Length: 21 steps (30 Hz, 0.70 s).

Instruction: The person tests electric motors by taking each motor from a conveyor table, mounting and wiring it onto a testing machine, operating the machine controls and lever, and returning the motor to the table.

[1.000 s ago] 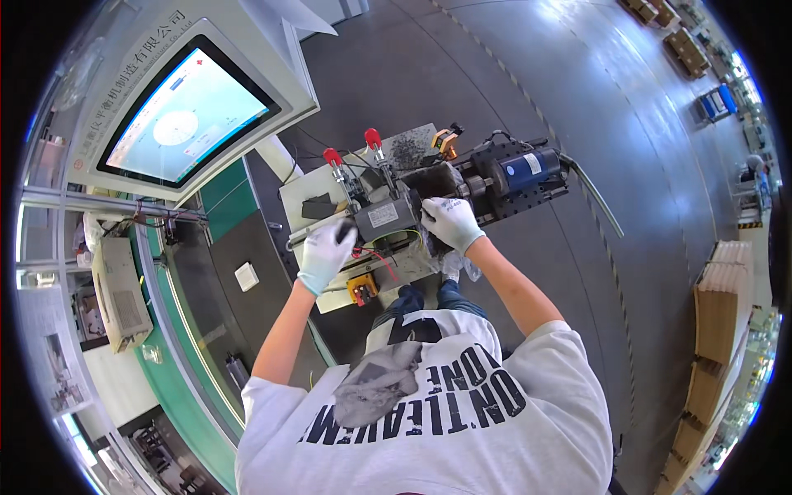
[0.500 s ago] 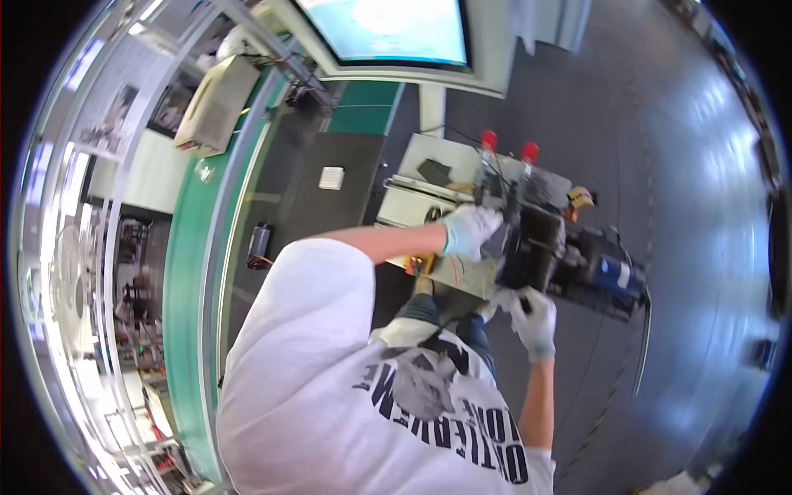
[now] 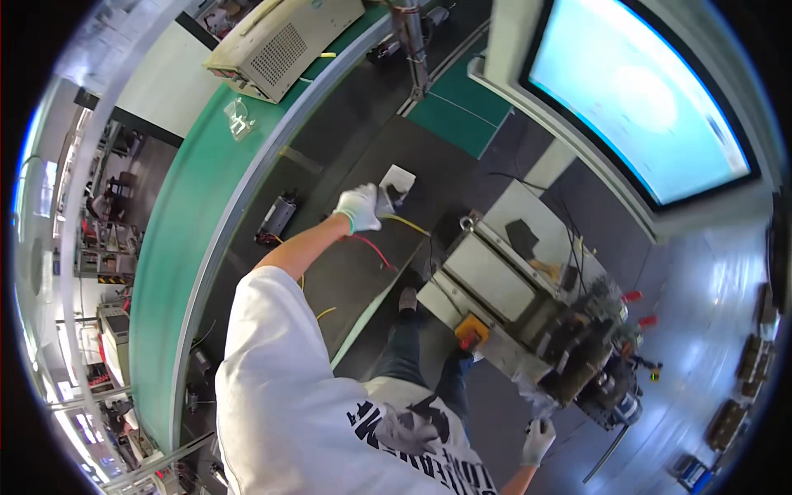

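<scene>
My left hand (image 3: 360, 209), in a white glove, is closed on a small grey motor (image 3: 391, 198) with red and yellow wires trailing from it. It is over the dark work surface, right beside a white square block (image 3: 401, 178). My right hand (image 3: 538, 443), also gloved, is low at the right by the near end of a bench fixture (image 3: 569, 346). Its fingers are curled round something small and dark that I cannot make out. Another small motor (image 3: 277, 216) with wires lies on the dark surface to the left of my left hand.
A lit screen (image 3: 643, 91) in a pale frame stands at the upper right. Red-tipped clamp handles (image 3: 632, 296) stick out from the fixture. An orange-yellow part (image 3: 471, 329) sits on the fixture's near edge. A beige instrument box (image 3: 289, 45) stands on the green bench (image 3: 190, 194).
My view has turned to the left. My left hand has moved from the fixture to the dark surface and now shows a motor in its grip. My right hand stays near the fixture.
</scene>
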Tool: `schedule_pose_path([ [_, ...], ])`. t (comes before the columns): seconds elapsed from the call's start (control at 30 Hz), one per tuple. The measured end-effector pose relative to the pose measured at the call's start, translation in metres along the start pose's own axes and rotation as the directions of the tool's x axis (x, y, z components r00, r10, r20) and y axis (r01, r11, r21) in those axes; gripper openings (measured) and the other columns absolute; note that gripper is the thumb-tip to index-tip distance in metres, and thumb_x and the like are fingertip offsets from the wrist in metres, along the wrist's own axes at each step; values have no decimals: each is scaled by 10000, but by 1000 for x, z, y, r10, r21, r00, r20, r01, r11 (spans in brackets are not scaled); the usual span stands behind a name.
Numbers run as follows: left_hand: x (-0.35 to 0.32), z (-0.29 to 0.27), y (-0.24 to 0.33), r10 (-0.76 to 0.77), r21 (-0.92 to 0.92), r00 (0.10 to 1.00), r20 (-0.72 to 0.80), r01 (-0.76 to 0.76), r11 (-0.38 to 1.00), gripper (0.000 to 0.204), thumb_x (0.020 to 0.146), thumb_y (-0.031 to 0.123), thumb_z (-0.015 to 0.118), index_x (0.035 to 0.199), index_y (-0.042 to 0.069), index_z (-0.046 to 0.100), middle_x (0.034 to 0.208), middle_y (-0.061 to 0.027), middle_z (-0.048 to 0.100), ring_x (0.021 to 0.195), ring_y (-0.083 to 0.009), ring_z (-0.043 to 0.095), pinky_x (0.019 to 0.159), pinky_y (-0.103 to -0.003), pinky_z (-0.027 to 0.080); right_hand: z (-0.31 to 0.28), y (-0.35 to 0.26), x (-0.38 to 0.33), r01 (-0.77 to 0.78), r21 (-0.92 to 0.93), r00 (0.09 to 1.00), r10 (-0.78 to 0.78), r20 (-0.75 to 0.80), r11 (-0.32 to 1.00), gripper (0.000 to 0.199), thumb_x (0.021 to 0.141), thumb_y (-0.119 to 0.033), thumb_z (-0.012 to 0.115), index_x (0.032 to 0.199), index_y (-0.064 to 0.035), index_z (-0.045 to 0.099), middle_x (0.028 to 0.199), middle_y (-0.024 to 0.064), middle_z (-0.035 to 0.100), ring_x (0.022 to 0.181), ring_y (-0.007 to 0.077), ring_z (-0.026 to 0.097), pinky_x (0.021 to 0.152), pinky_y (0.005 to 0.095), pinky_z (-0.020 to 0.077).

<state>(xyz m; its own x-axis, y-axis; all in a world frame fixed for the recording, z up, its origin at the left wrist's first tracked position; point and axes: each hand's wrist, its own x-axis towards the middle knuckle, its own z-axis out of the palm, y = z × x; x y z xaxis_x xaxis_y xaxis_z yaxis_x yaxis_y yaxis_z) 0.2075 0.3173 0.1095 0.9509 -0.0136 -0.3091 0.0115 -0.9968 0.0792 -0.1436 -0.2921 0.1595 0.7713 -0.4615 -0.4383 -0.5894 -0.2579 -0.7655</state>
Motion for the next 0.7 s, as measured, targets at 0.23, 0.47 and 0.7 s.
schedule_pose_path([
  [0.23,110,84,-152,-398,-236,785,-475,322,917,468,688,136,675,1124,63,522,1081,-164,597,1052,-353,587,908,-456,457,109,-40,-15,-177,-263,968,216,127,949,150,860,3,554,712,25,570,601,7,523,532,69,441,476,267,330],
  [0.47,-108,100,-75,-398,-577,790,-466,69,814,524,776,107,682,1274,34,537,1205,-188,607,1143,-365,570,981,-442,451,202,-113,15,-2,-372,917,150,369,928,187,901,-65,572,719,-20,571,608,-11,526,513,58,441,461,243,317],
  [0.7,-345,190,-121,-783,-376,615,-89,708,599,778,656,184,726,1344,-23,427,1257,-227,529,1164,-389,521,1017,-450,412,249,-170,33,106,-216,817,40,576,971,118,906,-58,577,792,-31,593,611,-21,537,514,42,454,465,208,325],
])
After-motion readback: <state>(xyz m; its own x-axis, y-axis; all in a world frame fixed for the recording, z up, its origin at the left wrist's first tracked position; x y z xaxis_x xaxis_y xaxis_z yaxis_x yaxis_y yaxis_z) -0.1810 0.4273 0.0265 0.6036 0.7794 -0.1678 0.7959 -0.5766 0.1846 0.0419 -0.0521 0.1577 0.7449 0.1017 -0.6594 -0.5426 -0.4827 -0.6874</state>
